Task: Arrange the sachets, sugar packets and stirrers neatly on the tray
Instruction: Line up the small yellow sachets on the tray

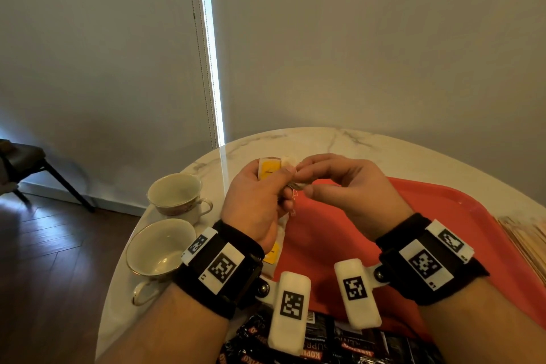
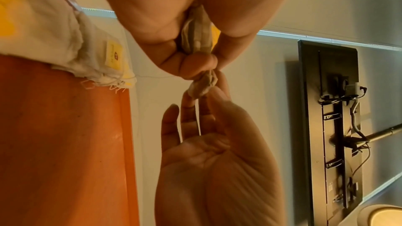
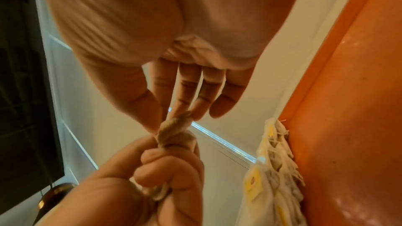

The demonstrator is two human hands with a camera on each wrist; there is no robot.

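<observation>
Both hands are raised over the left edge of the red tray (image 1: 354, 233). My left hand (image 1: 280, 183) grips a small bunch of tea bags (image 1: 269, 170) with yellow tags. In the left wrist view the bunch (image 2: 195, 35) is squeezed between thumb and curled fingers. My right hand (image 1: 300, 173) pinches the free end of one tea bag (image 3: 174, 126) that sticks out of the left fist. More tea bags (image 3: 274, 169) lie heaped at the tray's edge (image 2: 93, 61). Black coffee sachets (image 1: 339, 343) lie at the tray's near end, and wooden stirrers (image 1: 529, 242) at its right.
Two empty white cups (image 1: 174, 195) (image 1: 159, 248) stand on the round marble table (image 1: 339, 139), left of the tray. A dark chair (image 1: 26, 162) stands on the wooden floor at far left. A wall and a window blind are behind the table.
</observation>
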